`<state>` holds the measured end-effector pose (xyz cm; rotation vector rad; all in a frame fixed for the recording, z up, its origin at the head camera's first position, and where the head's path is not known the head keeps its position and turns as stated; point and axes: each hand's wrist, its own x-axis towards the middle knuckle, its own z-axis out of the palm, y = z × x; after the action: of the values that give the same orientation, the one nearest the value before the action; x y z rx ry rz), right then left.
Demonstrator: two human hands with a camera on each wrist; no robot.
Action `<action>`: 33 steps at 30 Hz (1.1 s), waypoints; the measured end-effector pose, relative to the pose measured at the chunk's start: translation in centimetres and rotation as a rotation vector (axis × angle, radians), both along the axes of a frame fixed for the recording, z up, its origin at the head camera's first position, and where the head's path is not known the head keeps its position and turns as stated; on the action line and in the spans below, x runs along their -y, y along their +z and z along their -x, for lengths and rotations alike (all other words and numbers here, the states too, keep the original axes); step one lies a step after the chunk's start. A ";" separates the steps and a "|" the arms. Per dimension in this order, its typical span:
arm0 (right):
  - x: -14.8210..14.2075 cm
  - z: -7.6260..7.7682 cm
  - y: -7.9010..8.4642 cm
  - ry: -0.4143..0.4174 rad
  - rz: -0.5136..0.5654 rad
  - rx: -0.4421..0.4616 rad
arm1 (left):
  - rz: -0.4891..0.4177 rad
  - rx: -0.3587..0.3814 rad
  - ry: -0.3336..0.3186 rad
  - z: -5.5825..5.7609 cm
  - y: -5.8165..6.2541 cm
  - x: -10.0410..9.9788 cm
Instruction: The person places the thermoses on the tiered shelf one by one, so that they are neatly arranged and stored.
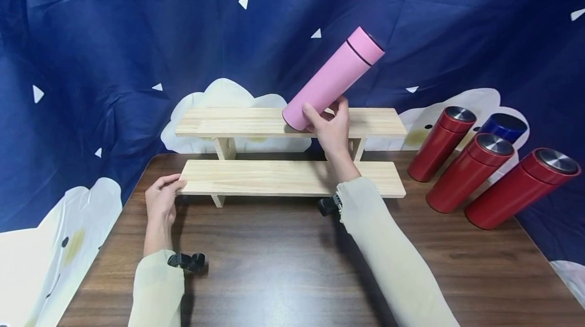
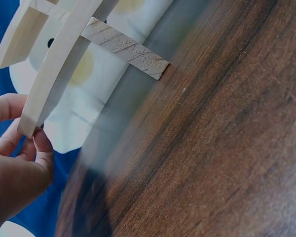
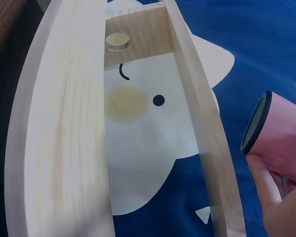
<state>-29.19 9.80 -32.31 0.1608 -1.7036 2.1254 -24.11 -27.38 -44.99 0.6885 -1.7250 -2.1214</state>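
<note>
A pink thermos flask is held near its base by my right hand. It tilts with its lid toward the upper right and overlaps the upper board of a two-tier wooden shelf in the head view. In the right wrist view the black-rimmed bottom of the pink thermos flask shows beside the upper board. My left hand grips the left end of the lower board. Its thumb and fingers pinch that board end in the left wrist view.
Three red thermos flasks with silver-topped lids stand on the right of the brown wooden table. A blue thermos flask is partly hidden behind them. A dark blue curtain with white cloud shapes hangs behind the table.
</note>
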 end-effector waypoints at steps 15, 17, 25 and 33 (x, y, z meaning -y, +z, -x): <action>1.6 2.0 -0.7 -0.047 -0.176 0.002 | -0.049 -0.043 0.001 -0.2 -0.1 0.1; 1.8 2.1 -0.7 -0.062 -0.207 -0.003 | -0.048 -0.036 -0.002 -0.1 -0.2 0.1; 2.8 2.4 -0.6 -0.078 -0.271 -0.039 | -0.058 -0.031 -0.011 0.0 -0.3 0.2; 3.7 3.0 -0.3 -0.063 -0.307 -0.034 | -0.056 -0.032 -0.011 0.0 -0.3 0.3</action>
<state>-32.19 6.15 -32.58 0.2255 -1.9787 1.7957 -24.16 -27.69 -45.33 0.6582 -1.6621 -2.1832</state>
